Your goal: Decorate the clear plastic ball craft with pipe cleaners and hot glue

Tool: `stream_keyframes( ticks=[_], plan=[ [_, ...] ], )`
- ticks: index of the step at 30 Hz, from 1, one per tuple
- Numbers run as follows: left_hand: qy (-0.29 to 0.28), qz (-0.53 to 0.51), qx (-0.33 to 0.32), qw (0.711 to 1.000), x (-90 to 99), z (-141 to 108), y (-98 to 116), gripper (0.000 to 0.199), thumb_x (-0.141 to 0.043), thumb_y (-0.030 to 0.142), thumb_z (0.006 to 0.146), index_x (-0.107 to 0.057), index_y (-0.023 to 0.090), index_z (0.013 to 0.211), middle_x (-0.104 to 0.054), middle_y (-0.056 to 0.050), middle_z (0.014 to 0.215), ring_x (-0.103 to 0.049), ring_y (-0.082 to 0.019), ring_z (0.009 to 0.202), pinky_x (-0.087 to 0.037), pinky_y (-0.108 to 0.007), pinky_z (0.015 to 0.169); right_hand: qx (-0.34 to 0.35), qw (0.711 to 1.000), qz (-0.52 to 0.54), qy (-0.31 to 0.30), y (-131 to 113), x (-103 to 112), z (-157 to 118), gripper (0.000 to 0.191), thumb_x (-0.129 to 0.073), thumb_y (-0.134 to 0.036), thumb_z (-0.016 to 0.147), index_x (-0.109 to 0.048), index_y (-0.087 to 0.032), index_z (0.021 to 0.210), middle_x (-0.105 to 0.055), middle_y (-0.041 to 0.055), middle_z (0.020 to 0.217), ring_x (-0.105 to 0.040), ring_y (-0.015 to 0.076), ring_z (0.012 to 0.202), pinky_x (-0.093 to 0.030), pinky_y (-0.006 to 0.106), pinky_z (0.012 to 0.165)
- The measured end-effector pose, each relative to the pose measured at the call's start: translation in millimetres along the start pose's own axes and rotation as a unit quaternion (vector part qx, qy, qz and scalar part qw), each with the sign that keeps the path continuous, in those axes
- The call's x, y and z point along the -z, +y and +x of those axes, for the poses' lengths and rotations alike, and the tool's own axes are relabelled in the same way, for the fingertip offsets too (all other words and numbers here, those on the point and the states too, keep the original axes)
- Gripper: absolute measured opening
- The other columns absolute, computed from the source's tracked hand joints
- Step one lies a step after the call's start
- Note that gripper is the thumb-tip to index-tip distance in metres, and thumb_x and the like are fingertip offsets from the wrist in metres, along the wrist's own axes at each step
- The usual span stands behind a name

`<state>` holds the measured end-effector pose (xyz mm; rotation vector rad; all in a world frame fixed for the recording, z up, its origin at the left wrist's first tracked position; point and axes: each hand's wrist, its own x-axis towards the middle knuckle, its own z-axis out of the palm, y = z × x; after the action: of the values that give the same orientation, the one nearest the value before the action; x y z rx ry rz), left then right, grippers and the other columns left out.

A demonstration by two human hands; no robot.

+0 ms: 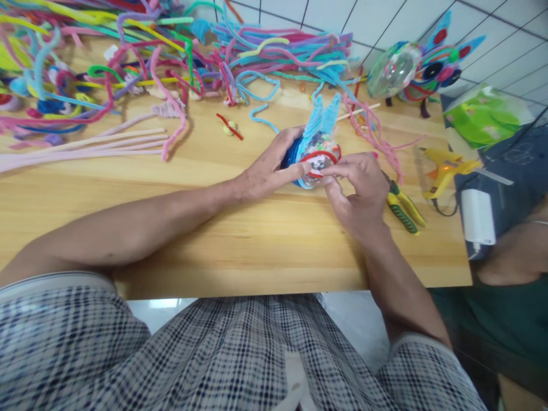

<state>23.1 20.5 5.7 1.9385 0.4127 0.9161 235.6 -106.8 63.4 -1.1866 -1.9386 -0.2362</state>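
Near the middle of the table, my left hand (280, 162) is wrapped round a small clear plastic bottle craft (319, 149). Blue pipe cleaner coils about its left end, and two light-blue ear shapes stick up from it. A red pipe cleaner loop (319, 154) rings its front, with a white piece inside the loop. My right hand (357, 188) pinches at the lower right edge of that loop, thumb and index finger together. Whatever lies between those fingertips is too small to make out. Pliers (405, 206) with yellow-green handles lie just right of my right hand.
Heaps of coloured pipe cleaners (282, 48) cover the back and left of the table (240, 240). A finished-looking bottle animal (398, 68) stands back right. A yellow glue gun (447, 168), a white box (477, 217) and a green packet (488, 117) lie right. Another person's arm (514, 251) is at the right edge.
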Motion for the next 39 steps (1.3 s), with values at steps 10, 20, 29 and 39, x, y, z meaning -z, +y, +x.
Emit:
stream_keyframes(
  ticks=[10,20,29,39],
  plan=[
    [-0.011,-0.074,0.035,0.997,3.7,7.8,-9.4,0.091,-0.074,0.089,0.092,-0.055,0.033,0.161,-0.058,-0.011,0.172,-0.049,-0.044,0.166,-0.043,-0.066,0.138,-0.011,1.000,0.012,-0.007,5.8,2.8,-0.9,0.021,-0.074,-0.018,0.106,-0.079,-0.035,0.117,-0.079,0.0032,0.103,-0.076,0.0229,0.095,-0.063,0.042,0.082],
    [-0.017,-0.102,0.040,0.994,4.6,4.4,-5.4,0.082,-0.068,0.088,0.098,-0.055,0.036,0.161,-0.062,-0.007,0.169,-0.051,-0.043,0.166,-0.042,-0.067,0.140,-0.037,0.999,-0.032,-0.023,4.1,1.8,-3.0,0.015,-0.071,-0.024,0.108,-0.079,-0.036,0.114,-0.079,0.0041,0.101,-0.076,0.0258,0.095,-0.064,0.046,0.084],
    [-0.009,-0.072,0.040,0.997,-0.9,3.6,1.8,0.095,-0.073,0.091,0.092,-0.051,0.033,0.164,-0.057,-0.012,0.174,-0.048,-0.044,0.167,-0.043,-0.066,0.140,-0.005,0.999,-0.042,0.001,0.3,0.6,0.6,0.015,-0.073,-0.022,0.105,-0.079,-0.033,0.113,-0.080,0.0018,0.098,-0.076,0.0214,0.090,-0.063,0.039,0.077],
    [-0.030,-0.083,0.043,0.995,3.4,12.6,-9.1,0.094,-0.074,0.092,0.089,-0.057,0.032,0.159,-0.067,-0.011,0.164,-0.060,-0.044,0.157,-0.051,-0.064,0.134,-0.094,0.994,0.022,-0.045,0.7,3.0,-6.5,0.013,-0.072,-0.035,0.109,-0.078,-0.036,0.120,-0.079,0.0058,0.106,-0.077,0.0275,0.101,-0.065,0.048,0.092]
  ],
)
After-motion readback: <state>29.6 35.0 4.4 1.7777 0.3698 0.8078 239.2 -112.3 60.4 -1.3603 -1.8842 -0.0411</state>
